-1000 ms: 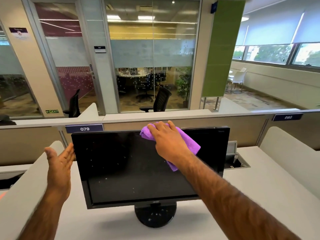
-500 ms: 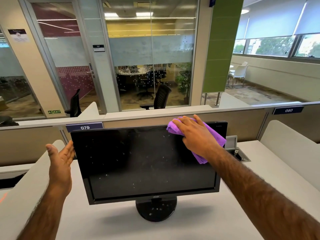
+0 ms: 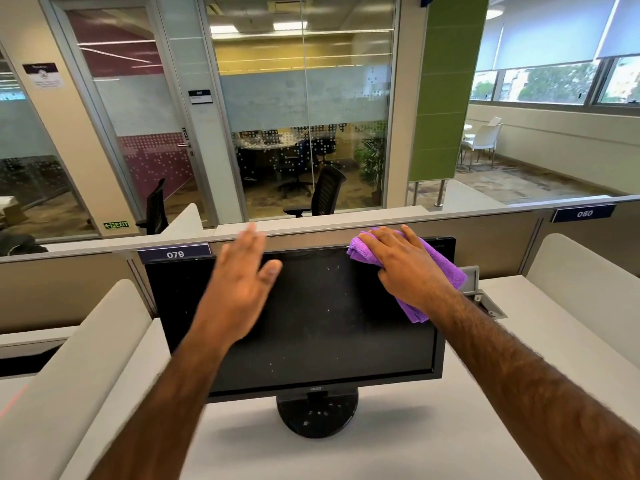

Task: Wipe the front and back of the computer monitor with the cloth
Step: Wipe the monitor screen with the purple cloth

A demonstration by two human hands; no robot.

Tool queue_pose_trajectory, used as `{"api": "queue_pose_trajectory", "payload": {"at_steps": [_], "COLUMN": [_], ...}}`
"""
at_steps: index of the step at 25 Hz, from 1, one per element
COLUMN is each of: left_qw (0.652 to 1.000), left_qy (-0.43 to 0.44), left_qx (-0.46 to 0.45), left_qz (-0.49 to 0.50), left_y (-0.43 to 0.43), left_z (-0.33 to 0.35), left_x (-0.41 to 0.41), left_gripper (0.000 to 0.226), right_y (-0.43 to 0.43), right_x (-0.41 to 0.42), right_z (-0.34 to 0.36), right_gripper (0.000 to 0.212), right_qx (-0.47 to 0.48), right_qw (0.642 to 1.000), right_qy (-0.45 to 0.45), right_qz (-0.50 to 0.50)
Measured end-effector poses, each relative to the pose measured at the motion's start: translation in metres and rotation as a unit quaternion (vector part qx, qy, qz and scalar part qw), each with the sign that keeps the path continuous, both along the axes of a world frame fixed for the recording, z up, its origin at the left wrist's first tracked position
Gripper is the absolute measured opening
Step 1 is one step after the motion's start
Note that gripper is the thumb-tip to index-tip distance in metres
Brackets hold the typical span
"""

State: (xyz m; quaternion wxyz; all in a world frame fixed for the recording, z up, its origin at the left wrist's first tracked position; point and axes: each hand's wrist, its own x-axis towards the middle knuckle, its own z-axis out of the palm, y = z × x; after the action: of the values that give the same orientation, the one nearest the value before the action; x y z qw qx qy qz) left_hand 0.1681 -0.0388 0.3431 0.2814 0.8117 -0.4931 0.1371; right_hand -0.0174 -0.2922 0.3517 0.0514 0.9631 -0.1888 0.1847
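Observation:
A black computer monitor (image 3: pixel 311 334) stands on a round base (image 3: pixel 317 414) on the white desk (image 3: pixel 398 445), its dark screen facing me and speckled with dust. My right hand (image 3: pixel 405 268) lies flat with straight fingers on a purple cloth (image 3: pixel 446 271), pressing it against the screen's upper right corner. My left hand (image 3: pixel 239 278), blurred, is open with fingers straight, in front of the upper middle of the screen. The monitor's back is hidden.
A beige partition (image 3: pixel 346 233) labelled 079 and 080 runs just behind the monitor. White curved dividers (image 3: pixel 86 348) flank the desk on both sides. A grey cable box (image 3: pixel 485 303) is set in the desk right of the monitor. Glass-walled rooms lie beyond.
My right hand slid the cloth from the top middle of the screen to its upper right corner. My left hand swung from the monitor's left edge to the front of the screen.

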Motion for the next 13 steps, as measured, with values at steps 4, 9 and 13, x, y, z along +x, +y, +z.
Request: {"api": "queue_pose_trajectory", "payload": {"at_steps": [4,9,13], "left_qw": [0.990,0.982,0.981], "left_qy": [-0.028,-0.066,-0.057], "left_qx": [0.126,0.178,0.185], "left_qz": [-0.058,-0.016,-0.015], "left_y": [-0.061,-0.071,-0.074], "left_z": [0.011,-0.003,-0.001], "left_x": [-0.034,-0.037,-0.037], "left_gripper": [0.082,0.076,0.073], "right_y": [0.002,-0.005,-0.027], "right_x": [-0.001,-0.016,-0.038], "right_z": [0.001,0.001,-0.002], "right_gripper": [0.078,0.075,0.071], "right_qx": [-0.002,-0.003,0.010], "right_qw": [1.000,1.000,0.998], "right_qy": [0.001,-0.011,-0.025], "right_qz": [-0.004,-0.010,-0.054]}}
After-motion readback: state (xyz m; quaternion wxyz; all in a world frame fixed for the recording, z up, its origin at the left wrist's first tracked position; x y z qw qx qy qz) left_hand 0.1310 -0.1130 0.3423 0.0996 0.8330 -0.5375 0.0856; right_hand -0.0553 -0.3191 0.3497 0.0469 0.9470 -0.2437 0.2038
